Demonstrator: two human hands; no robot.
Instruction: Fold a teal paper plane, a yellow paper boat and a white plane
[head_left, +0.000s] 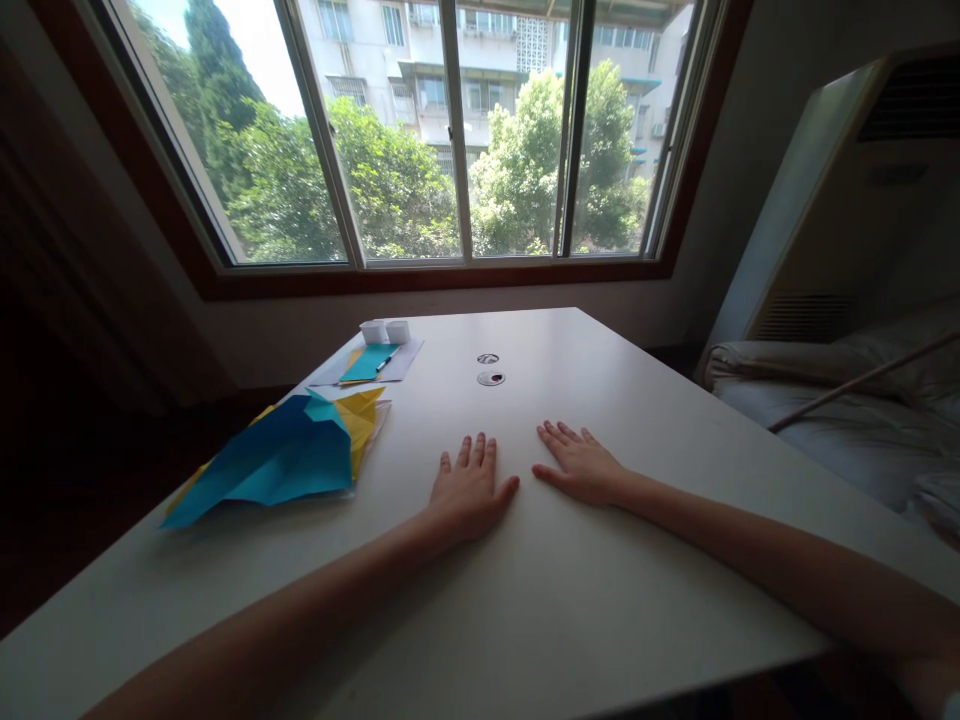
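Both my hands rest palm down on a white table [600, 600], holding nothing. My left hand [469, 490] lies flat near the middle with its fingers stretched out and its thumb spread toward the right. A short gap to the right, my right hand [581, 465] is also flat, fingers extended toward the upper left. Nearest to my left hand, on its left, is a large creased sheet of blue paper [285, 455], with folded yellow paper [361, 415] partly under it. Beyond my hands lie two small round pieces, one with a dark red spot [491, 378] and one with dark markings [487, 358].
At the table's far left, two small white boxes [385, 331] stand behind a flat blue sheet [367, 363] with a pen [387, 359] on it, over white paper. A window [457, 150] is ahead. A covered sofa [817, 400] and a tall air conditioner [810, 200] stand right.
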